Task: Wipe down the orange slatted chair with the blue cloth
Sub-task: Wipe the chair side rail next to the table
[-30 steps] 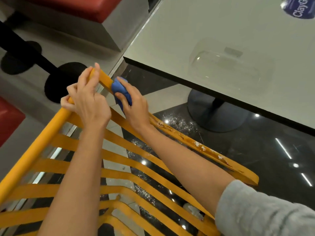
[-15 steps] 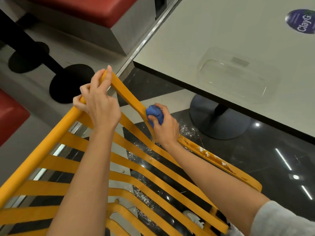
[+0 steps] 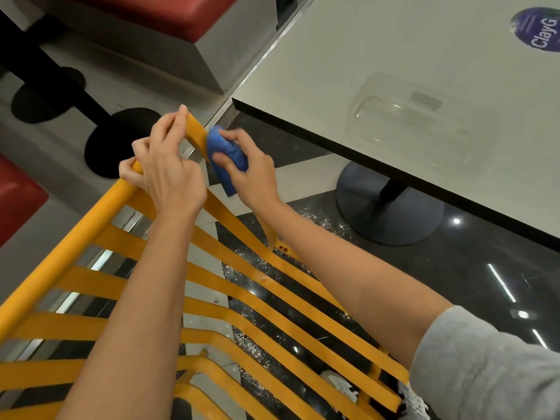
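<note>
Your left hand (image 3: 169,165) grips the chair (image 3: 91,231) corner; your right hand (image 3: 251,171) presses the cloth (image 3: 225,153) beside it. The tabletop (image 3: 348,56) sticker (image 3: 538,28) reads "ClayG".

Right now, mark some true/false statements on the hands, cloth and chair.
1. The right hand holds the crumpled blue cloth against the orange slatted chair. True.
2. The left hand is off the chair. False: it grips the top corner of the frame.
3. A clear plastic container sits upside down on the white table. True.
4. The cloth lies on the dark glossy floor. False: it is in the right hand at the chair's edge.
5. The table has four legs. False: only a single post on a round dark base shows.
</note>
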{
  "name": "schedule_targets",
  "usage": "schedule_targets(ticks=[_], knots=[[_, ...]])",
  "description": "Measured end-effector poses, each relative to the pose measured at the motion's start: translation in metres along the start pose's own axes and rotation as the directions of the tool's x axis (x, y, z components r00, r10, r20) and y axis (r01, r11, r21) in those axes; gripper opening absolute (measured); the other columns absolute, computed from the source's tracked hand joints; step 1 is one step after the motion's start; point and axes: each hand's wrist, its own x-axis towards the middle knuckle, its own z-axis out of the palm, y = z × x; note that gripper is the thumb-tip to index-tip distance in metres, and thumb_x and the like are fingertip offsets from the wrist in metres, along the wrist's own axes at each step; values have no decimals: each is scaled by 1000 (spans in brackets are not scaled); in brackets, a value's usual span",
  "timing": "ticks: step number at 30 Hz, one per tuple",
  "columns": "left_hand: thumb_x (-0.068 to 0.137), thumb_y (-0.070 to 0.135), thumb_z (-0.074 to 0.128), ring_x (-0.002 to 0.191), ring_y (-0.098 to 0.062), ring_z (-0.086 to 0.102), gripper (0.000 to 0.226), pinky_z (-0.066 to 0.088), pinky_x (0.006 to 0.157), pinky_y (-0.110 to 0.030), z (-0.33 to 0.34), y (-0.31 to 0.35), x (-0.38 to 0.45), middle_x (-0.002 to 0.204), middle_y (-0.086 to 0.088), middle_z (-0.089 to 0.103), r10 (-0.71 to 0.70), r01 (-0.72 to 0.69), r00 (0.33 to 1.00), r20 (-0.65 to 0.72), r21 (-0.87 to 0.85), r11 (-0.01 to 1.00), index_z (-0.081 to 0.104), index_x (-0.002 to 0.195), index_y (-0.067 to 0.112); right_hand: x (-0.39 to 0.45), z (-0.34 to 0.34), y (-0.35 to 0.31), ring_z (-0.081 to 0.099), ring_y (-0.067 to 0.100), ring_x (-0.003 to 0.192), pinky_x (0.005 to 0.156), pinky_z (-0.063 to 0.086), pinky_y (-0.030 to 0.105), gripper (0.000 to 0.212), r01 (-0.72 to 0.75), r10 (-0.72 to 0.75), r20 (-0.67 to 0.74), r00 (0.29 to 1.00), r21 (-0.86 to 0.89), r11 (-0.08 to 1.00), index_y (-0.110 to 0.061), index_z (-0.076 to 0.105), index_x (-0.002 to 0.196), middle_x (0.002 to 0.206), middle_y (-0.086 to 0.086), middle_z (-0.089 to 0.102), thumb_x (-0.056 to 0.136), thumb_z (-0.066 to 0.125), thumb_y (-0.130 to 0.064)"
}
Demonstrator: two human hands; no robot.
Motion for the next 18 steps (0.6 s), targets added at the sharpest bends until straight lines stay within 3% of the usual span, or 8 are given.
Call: schedule_targets(ticks=[7, 9, 14, 18], knots=[[87, -8, 42, 127, -16, 36, 72, 13, 108, -40, -2, 3, 1, 144, 14, 44, -26, 27, 999, 45, -25, 999, 45, 142, 38, -69, -52, 59, 63, 10, 103, 86, 57, 40, 29, -189, 200, 48, 979, -180, 965, -32, 58, 119, 114, -11, 67, 91, 66, -36], [86, -8, 45, 128, -16, 35, 72, 12, 108, -39, -2, 2, 1, 144, 14, 43, -29, 30, 998, 49, -36, 999, 45, 142, 37, -60, -44, 50, 63, 8, 99, 82, 57, 35, 24, -205, 212, 16, 977, -201, 958, -30, 61, 115, 109, -12, 68, 91, 66, -33], [81, -5, 51, 130, -17, 35, 80, 14, 109, -43, 2, 0, 2, 146, 15, 40, 22, -22, 1000, 19, 19, 1000, 38, 146, 39, 13, -4, -8, 63, 8, 90, 73, 45, 10, 17, -3, 3, -1, 1000, -128, 992, -12, 63, 107, 99, -3, 68, 92, 65, -21], [82, -4, 52, 131, -17, 35, 80, 15, 109, -43, 5, -4, 1, 147, 15, 39, 26, -27, 1000, 14, 45, 999, 36, 147, 40, 9, -6, -5, 63, 4, 93, 79, 50, 12, 18, 53, -51, 31, 998, -60, 997, -11, 61, 104, 98, -6, 66, 90, 69, -19]])
